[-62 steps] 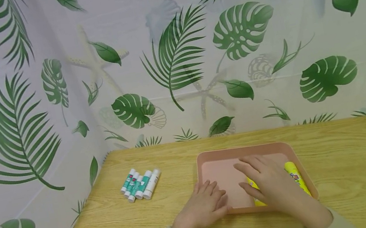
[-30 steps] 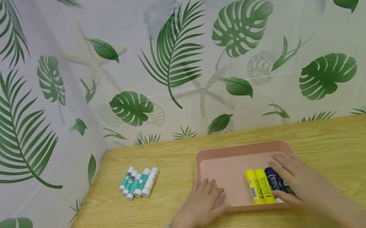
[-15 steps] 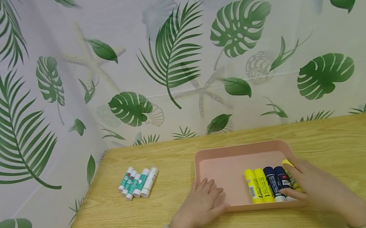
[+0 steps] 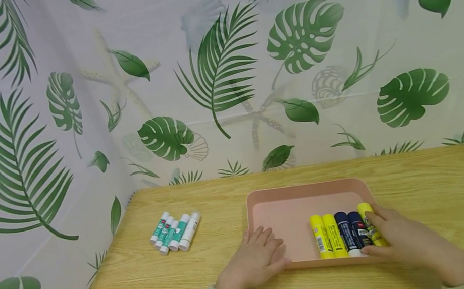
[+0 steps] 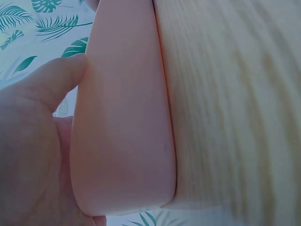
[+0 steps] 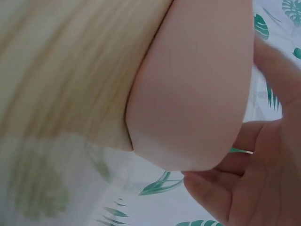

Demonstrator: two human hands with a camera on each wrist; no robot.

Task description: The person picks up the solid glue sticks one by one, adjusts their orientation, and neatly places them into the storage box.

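Note:
A pink tray [image 4: 286, 207] holds a row of glue sticks at its right end: yellow ones [image 4: 321, 237] on the left, navy ones [image 4: 346, 232] in the middle and one yellow glue stick [image 4: 365, 214] at the far right. My left hand [image 4: 253, 261] lies over the tray's front left corner, fingers spread and thumb along the front rim. At the front right corner, my right hand [image 4: 404, 238] reaches over the rim. Its fingertips are at the rightmost yellow stick, partly covering it, while its thumb lies at the front rim near the navy stick's end.
Several teal-and-white glue sticks [image 4: 171, 236] and a white one [image 4: 189, 232] lie side by side on the wooden table [image 4: 168, 288], left of the tray. A leaf-patterned cloth [image 4: 247, 70] hangs behind the table and along its left side.
My right hand has moved right from over the tray, uncovering the navy sticks and the rightmost yellow one, which now lies lined up beside them. My left hand stays at its corner.

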